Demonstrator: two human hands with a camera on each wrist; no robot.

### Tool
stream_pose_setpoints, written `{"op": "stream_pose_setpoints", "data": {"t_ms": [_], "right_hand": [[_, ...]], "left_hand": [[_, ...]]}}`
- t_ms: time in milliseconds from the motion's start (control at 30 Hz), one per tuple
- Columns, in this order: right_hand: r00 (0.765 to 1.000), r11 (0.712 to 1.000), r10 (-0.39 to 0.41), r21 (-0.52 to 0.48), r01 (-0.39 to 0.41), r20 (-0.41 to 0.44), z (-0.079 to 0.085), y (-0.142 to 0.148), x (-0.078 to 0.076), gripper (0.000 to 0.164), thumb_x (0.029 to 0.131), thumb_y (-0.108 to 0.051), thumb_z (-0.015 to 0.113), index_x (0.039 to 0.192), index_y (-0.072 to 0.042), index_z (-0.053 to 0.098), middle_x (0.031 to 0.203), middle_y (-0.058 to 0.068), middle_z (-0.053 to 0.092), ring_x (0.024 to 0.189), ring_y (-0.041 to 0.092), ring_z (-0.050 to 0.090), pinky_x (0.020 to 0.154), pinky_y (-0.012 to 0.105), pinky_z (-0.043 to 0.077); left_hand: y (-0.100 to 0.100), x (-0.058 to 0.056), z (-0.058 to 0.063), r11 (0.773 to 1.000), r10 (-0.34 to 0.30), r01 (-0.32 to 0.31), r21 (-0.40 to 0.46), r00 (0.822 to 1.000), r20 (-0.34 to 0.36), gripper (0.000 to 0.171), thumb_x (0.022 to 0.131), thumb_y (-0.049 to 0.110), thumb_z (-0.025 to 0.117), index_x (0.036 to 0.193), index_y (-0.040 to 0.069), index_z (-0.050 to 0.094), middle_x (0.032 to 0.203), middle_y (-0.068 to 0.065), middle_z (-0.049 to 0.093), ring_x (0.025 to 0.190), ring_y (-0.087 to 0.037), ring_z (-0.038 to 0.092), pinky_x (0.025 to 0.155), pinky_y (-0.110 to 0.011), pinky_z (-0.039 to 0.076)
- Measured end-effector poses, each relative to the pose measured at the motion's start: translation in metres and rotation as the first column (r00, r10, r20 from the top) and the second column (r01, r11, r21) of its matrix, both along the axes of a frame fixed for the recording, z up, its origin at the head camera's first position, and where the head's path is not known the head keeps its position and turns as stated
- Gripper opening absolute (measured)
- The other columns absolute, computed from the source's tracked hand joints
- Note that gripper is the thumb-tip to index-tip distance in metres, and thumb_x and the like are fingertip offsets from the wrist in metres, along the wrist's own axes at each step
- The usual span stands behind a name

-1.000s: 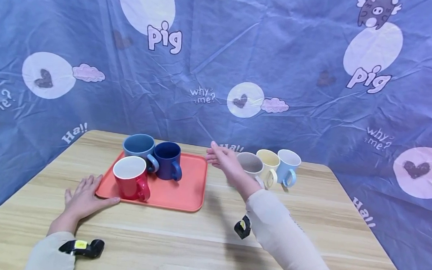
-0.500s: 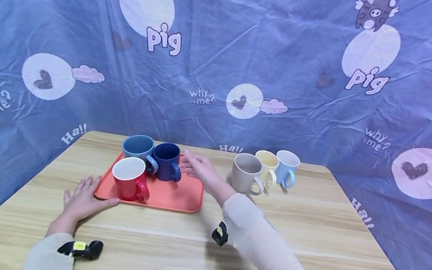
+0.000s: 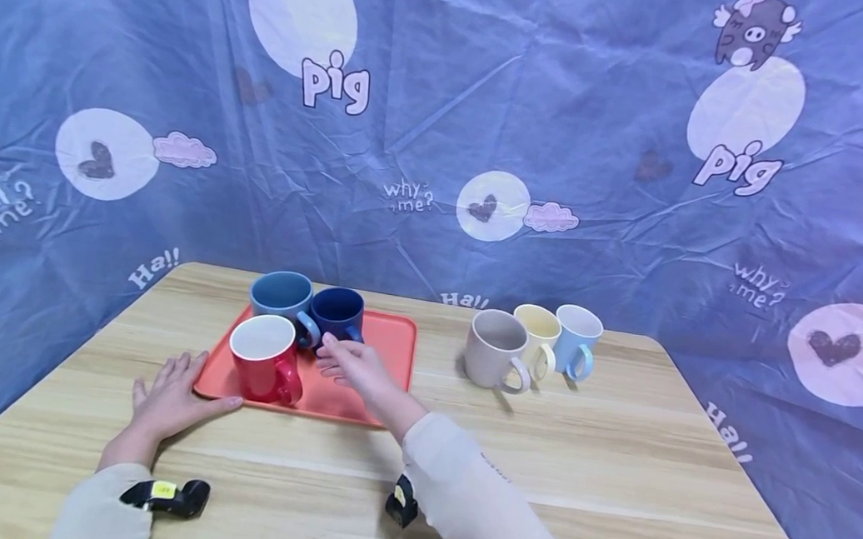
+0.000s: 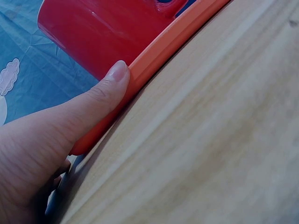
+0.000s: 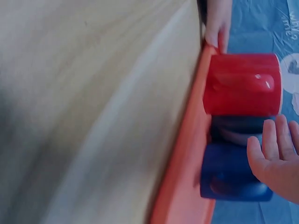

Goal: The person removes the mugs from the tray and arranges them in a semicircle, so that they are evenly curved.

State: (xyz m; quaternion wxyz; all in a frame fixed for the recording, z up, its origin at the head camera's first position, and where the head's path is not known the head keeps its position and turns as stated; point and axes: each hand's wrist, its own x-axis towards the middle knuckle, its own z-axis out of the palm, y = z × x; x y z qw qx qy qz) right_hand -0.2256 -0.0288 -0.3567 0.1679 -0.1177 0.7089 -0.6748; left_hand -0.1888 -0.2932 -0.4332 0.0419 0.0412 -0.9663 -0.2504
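Note:
My left hand (image 3: 174, 402) lies at the near left corner of the orange tray (image 3: 394, 346), its fingers spread along the side. In the left wrist view its thumb (image 4: 100, 95) presses on the tray's rim, beside the red mug (image 4: 103, 32). On the tray stand that red mug (image 3: 255, 370), a wide teal-blue mug (image 3: 279, 302) and a navy mug (image 3: 337, 306), all upright. My right hand (image 3: 360, 371), palm facing left with relaxed fingers, hovers over the tray and holds nothing. It overlaps the navy mug (image 5: 224, 168) in the right wrist view.
To the right of the tray, a grey mug (image 3: 487, 361), a cream-yellow mug (image 3: 536, 331) and a light blue mug (image 3: 572, 346) stand close together on the wooden table (image 3: 612, 482). A blue printed cloth (image 3: 442, 120) hangs behind and at both sides.
My right hand has moved left and nearer me, from beside the grey mug to over the tray near the navy and red mugs. The left hand and the mugs have stayed put.

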Motion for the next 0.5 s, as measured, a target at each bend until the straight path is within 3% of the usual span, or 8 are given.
{"op": "stream_pose_setpoints", "data": {"t_ms": [500], "right_hand": [[0.995,0.998,-0.064,0.031,0.061,0.073,-0.015,-0.027,0.01,0.04,0.081,-0.038,0.057,0.094,-0.001,0.063,0.08,0.004,0.062,0.075,0.02,0.059,0.074,0.035,0.047]], "left_hand": [[-0.001,-0.001,0.002,1.0,-0.004,0.004,0.01,1.0,0.012,0.111,0.061,0.067,0.057,0.132,-0.008,0.017,0.13,-0.038,0.009,0.119,-0.051,-0.002,0.082,-0.065,-0.017]]}}
